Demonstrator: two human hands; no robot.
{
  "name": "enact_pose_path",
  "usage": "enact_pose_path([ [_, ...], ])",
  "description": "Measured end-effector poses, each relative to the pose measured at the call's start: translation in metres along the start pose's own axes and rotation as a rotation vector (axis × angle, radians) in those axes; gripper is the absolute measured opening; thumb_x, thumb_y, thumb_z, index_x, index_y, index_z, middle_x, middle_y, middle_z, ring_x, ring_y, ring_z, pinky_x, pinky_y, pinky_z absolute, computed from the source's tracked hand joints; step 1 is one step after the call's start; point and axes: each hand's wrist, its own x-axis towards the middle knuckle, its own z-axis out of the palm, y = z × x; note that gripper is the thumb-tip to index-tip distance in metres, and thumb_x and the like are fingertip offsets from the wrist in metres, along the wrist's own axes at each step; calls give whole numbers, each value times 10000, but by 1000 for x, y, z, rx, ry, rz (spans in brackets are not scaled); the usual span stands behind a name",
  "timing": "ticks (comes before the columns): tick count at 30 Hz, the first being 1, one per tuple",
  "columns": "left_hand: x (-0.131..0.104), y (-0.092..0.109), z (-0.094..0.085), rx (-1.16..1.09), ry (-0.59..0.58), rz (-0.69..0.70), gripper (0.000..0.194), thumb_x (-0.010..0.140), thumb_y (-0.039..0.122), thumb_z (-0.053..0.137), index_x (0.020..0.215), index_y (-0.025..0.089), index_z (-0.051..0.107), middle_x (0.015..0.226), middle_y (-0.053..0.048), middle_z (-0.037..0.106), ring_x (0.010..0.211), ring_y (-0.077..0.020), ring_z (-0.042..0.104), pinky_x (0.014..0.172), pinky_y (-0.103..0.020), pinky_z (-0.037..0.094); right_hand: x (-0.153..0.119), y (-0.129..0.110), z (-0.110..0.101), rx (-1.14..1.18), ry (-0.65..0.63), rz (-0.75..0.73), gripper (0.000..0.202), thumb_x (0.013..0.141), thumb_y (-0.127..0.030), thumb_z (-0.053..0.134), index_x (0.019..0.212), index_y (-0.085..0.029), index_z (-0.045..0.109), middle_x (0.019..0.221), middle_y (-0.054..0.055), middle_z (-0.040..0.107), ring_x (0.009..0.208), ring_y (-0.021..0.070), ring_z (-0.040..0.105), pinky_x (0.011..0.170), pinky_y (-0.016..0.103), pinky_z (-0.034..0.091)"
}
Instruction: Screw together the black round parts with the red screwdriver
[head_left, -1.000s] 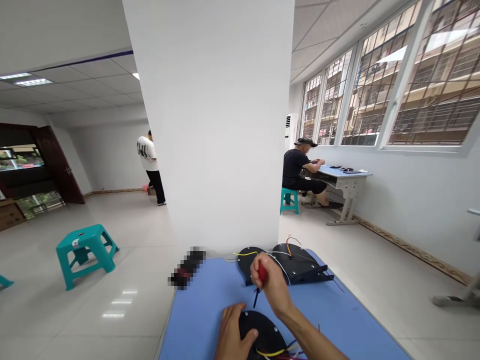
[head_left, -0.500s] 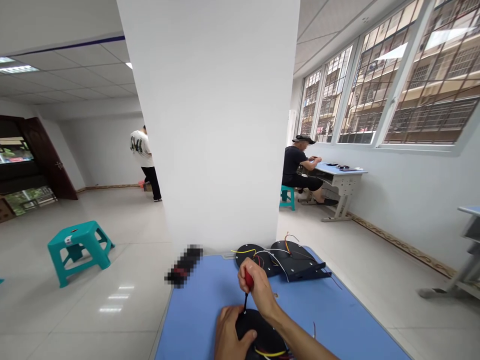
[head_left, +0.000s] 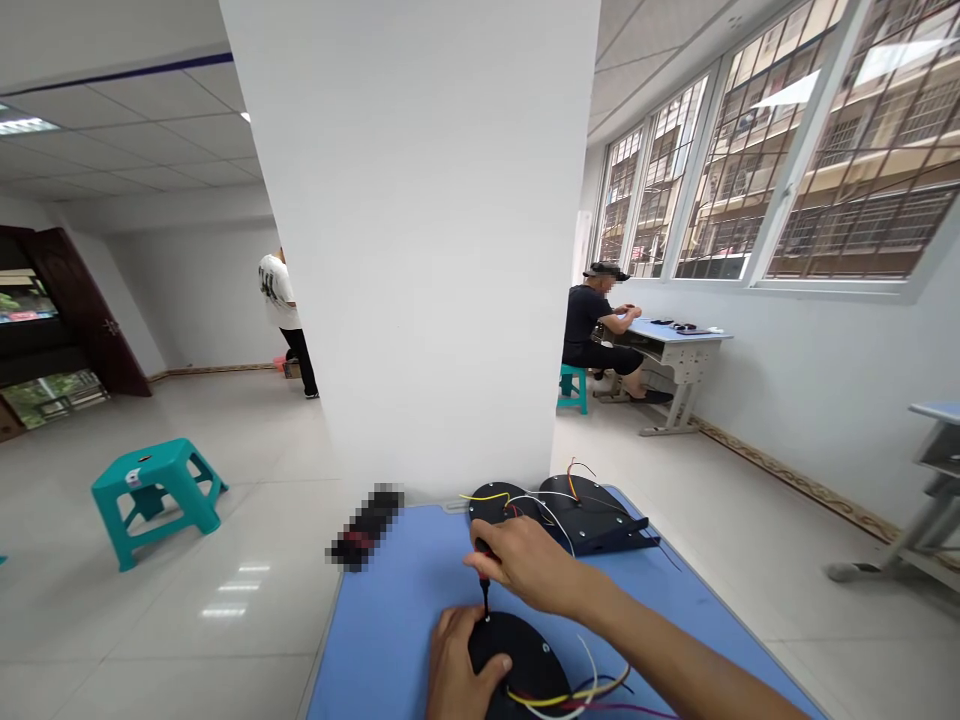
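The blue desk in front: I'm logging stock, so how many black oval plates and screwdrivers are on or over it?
Black oval plates: 3, one under the left hand at, two at the far edge.
Screwdrivers: 1, in the right hand.
Total: 4.

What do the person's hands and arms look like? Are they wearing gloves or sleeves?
No gloves. Both the left hand and the right hand are bare. The right forearm is bare too, with no sleeve, watch or bracelet showing. Only the left hand's wrist edge shows, so its arm can't be judged.
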Motion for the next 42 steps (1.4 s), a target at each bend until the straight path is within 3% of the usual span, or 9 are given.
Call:
enact_pose_path([
  [4,-2,8,-4,11,-8,-15,538,648,174,613,1182,116,638,1195,-123,632,1167,-270,543,1048,-333,378,11,-1,-31,-130,-231,-160,210,816,-58,570,831,-243,668,782,-17,650,745,153,608,678,245,415],
  [7,-1,5,-3,18,-5,14,522,662,187,606,1180,131,641,1187,-114,637,1159,-269,548,1041,-338,382,18,0,-39,-242,-259,-170,202,767,-42,617,718,-225,687,876,-3,666,760,155,618,688,262,418],
  [14,4,-7,1,72,29,74,405,769,207,562,1151,110,651,1151,-127,651,1118,-254,580,1015,-343,416,24,-6,-17,-433,-212,-129,267,861,-295,676,625,-174,643,843,28,661,597,126,559,542,268,321],
  [21,7,5,2,164,85,123,226,818,96,506,895,121,717,956,-123,689,967,-273,614,909,-416,449,27,-5,-4,-499,-239,-160,238,822,-165,581,586,-180,552,791,10,644,569,119,504,534,281,271],
  [26,5,8,4,192,108,171,217,838,80,524,885,145,726,936,-105,711,947,-268,622,881,-417,454,17,-15,-14,-490,-294,-168,97,793,-104,527,803,-182,584,856,13,673,639,131,556,585,266,339],
  [29,5,6,4,200,130,187,202,840,85,543,873,160,727,919,-91,721,935,-266,628,867,-410,462,11,-23,-21,-485,-314,-109,251,774,-95,534,1015,-160,556,873,12,693,697,143,609,605,241,385],
  [35,8,2,7,213,172,206,201,820,73,561,849,178,730,885,-79,722,898,-260,644,842,-400,486,13,-24,-22,-635,-358,93,262,902,-328,531,884,-92,642,758,165,701,723,307,678,616,344,437],
  [38,9,0,7,209,176,214,175,820,84,582,848,167,734,879,-83,721,887,-258,652,832,-396,499,15,-24,-27,-616,-457,16,144,872,-231,569,954,-146,651,878,117,712,805,263,687,682,315,458],
  [42,9,-2,7,201,165,236,173,823,81,599,879,155,745,887,-81,738,909,-256,652,852,-400,501,15,-27,-31,-596,-518,-66,280,824,-222,620,1102,-188,624,1039,106,694,855,251,686,719,320,479],
])
